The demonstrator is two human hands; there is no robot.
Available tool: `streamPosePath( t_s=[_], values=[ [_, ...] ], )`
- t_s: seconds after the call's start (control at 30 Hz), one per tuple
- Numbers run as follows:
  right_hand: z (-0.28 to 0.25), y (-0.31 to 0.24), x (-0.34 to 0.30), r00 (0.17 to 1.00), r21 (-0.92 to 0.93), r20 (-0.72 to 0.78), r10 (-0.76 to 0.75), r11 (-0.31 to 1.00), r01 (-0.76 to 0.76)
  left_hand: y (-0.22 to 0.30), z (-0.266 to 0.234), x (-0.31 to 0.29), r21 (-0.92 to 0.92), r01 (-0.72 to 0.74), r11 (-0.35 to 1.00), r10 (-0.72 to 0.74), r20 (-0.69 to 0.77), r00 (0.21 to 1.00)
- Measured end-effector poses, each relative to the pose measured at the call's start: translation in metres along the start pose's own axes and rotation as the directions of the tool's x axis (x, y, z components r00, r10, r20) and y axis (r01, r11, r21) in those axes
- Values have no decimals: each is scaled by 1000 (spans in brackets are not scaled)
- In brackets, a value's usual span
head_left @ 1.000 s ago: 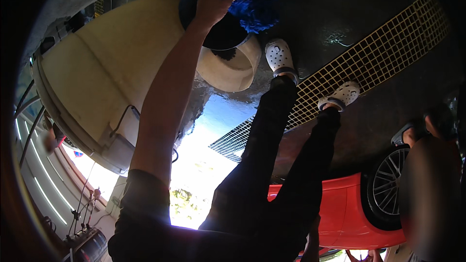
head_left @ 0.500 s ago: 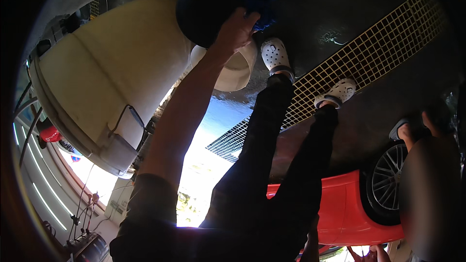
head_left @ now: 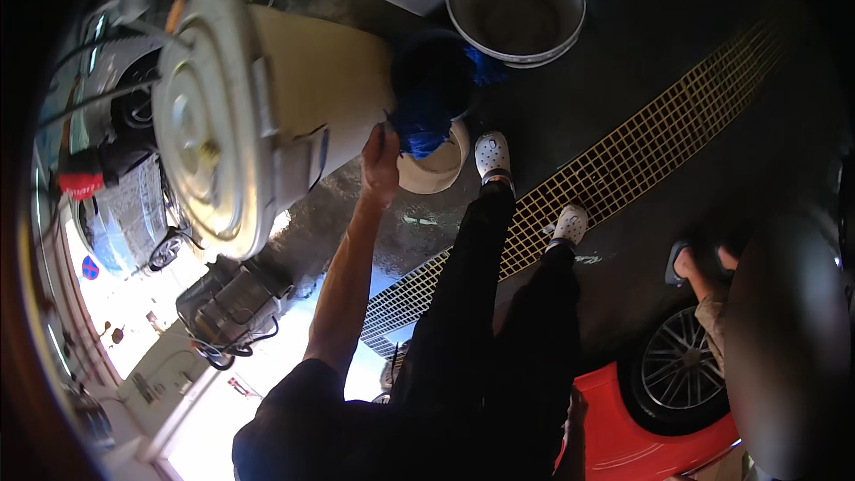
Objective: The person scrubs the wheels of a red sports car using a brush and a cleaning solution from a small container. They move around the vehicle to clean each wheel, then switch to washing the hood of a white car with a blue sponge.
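Observation:
My left arm reaches out past the large cream barrel, and my left hand (head_left: 381, 158) is closed on a shaggy blue cloth (head_left: 422, 130). The cloth hangs beside the dark bucket (head_left: 432, 62), above the rim of a small off-white bucket (head_left: 438, 169). More blue shaggy material (head_left: 484, 66) lies at the far side of the dark bucket; whether it is the same piece I cannot tell. Of my right arm only a dim stretch of forearm (head_left: 575, 428) shows beside my leg, and the hand is out of sight.
The lidded cream barrel (head_left: 325, 80) stands at the left, near a machine (head_left: 233, 303) with hoses. A round pale tub (head_left: 517, 9) is at the far side. A yellowish floor grating (head_left: 614, 156) runs past my white clogs. Right: a red car (head_left: 614, 428) and another person's legs (head_left: 704, 289).
My left hand has moved from the dark bucket's rim back toward the barrel side, drawing out the blue cloth. The view has shifted, showing the barrel's lid and more of the pale tub.

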State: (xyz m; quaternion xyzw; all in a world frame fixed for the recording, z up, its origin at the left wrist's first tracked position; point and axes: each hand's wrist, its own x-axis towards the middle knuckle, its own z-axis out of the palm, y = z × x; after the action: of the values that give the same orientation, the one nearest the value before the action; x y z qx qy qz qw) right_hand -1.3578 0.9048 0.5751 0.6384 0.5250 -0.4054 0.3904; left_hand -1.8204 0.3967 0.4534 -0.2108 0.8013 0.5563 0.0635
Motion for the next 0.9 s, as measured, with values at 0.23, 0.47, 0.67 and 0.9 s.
streamPosePath(
  t_s=[0.23,0.47,0.67,0.9],
  values=[
    [-111,-107,10,921,104,92,-378,924,369,125,-80,-192,-991,-44,124,-37,-49,998],
    [-101,-191,-112,620,65,159,-768,635,770,209,-116,-345,-944,-68,-323,99,-105,990],
    [94,-171,-250,252,28,607,-754,337,941,156,-212,-445,-937,249,-246,344,156,926],
    [345,-38,-352,-61,138,973,-221,355,925,112,-295,-549,-923,-219,315,-61,-250,966]
  ],
)
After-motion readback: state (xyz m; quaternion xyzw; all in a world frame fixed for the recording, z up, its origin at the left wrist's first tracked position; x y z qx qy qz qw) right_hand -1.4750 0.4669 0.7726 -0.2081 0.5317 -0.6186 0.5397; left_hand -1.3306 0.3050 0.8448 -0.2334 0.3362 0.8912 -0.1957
